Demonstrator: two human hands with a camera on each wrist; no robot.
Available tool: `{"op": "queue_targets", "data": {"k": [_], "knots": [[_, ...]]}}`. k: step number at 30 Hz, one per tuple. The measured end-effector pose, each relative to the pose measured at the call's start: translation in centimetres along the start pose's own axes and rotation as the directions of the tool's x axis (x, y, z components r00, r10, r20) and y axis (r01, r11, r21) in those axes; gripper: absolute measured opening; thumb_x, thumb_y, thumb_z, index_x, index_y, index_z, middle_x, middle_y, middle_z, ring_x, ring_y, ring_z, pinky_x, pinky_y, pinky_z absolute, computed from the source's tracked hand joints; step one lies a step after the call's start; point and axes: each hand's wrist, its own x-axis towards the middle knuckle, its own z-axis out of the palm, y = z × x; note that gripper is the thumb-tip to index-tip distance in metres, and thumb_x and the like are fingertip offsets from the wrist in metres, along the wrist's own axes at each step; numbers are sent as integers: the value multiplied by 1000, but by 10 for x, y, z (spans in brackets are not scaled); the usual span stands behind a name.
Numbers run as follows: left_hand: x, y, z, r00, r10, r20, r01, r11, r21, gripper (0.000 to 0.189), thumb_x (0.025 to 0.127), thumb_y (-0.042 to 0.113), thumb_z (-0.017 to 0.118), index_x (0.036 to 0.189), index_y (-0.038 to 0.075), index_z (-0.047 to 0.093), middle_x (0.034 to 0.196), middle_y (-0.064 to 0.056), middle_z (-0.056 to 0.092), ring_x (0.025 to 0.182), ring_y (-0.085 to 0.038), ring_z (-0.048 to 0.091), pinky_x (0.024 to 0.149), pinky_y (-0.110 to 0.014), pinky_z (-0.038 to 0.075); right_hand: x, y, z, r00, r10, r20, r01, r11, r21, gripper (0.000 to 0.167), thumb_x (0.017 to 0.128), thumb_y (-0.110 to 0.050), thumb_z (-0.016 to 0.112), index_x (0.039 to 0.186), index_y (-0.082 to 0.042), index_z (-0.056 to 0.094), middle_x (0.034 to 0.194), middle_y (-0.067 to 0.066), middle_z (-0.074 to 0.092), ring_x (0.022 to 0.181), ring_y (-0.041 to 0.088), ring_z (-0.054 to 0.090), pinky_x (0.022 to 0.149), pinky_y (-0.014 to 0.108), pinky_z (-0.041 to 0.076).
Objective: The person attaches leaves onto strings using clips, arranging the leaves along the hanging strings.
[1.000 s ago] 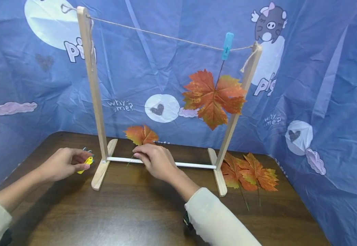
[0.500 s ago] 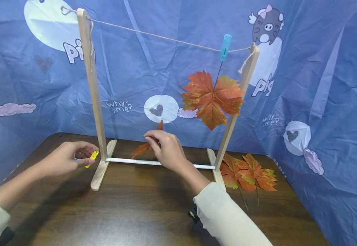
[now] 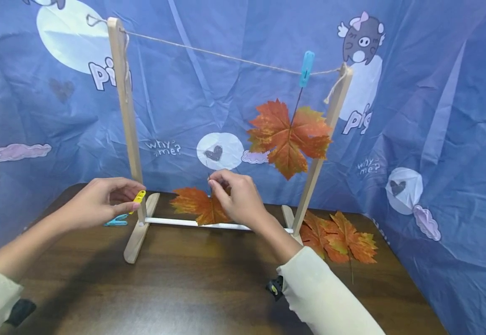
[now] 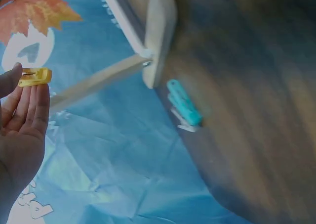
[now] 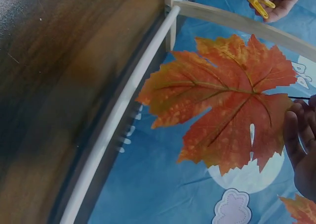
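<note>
Between thumb and fingertips my left hand (image 3: 102,202) pinches a yellow clothespin (image 3: 139,201), held beside the left post of a wooden frame (image 3: 129,121). My right hand (image 3: 240,193) pinches the thin stem of an orange maple leaf (image 3: 196,204). That leaf (image 5: 222,95) hangs below the fingers, in front of the backdrop and near the white crossbar (image 5: 118,110). Part of it is hidden behind the right hand in the head view. A second maple leaf (image 3: 289,137) hangs by its stem from a blue clothespin (image 3: 307,69) on the string (image 3: 226,56), near the right post.
Blue clothespins (image 3: 117,220) lie on the brown table (image 3: 176,288) left of the frame's foot; one clothespin (image 4: 183,103) shows clearly in the left wrist view. More maple leaves (image 3: 347,235) lie beside the right foot. A blue printed cloth (image 3: 209,102) stands behind and at the sides.
My right hand has lifted the leaf off the table and moved right and up, turning the stem upward. My left hand has moved right and up with the yellow clothespin.
</note>
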Motion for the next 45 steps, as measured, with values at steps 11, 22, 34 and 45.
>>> {"op": "queue_targets", "data": {"k": [11,22,34,45], "knots": [[19,17,-1,999,16,-33,-14,999,40,28,90,10,80,117,5,72,91,3,72,85,-8,67,78,-18,56,-5,6,-24,1000,12,7,-12,999,49,11,102,-11,64,103,-3,72,83,2,72,69,8,61,66,28,56],[38,35,-4,998,-38,-52,38,999,-6,30,94,15,77,122,5,71,96,-1,72,89,-15,67,83,-24,56,-7,10,-50,1000,5,11,-6,999,31,13,102,-11,64,103,-2,72,81,1,70,64,8,59,58,26,52],[66,50,-9,995,54,-85,-53,998,18,30,93,14,77,120,3,71,94,-3,72,87,-15,67,82,-23,57,8,6,-75,1000,-10,21,11,999,-38,13,102,-10,63,103,0,72,79,2,70,65,10,62,57,30,50],[94,68,-22,995,75,-63,-73,996,44,32,91,8,77,121,-2,70,94,-7,73,86,-19,71,81,-34,58,28,6,-92,999,35,-9,-36,998,-61,13,101,-11,64,98,-1,72,79,3,72,63,11,63,57,27,49]]}}
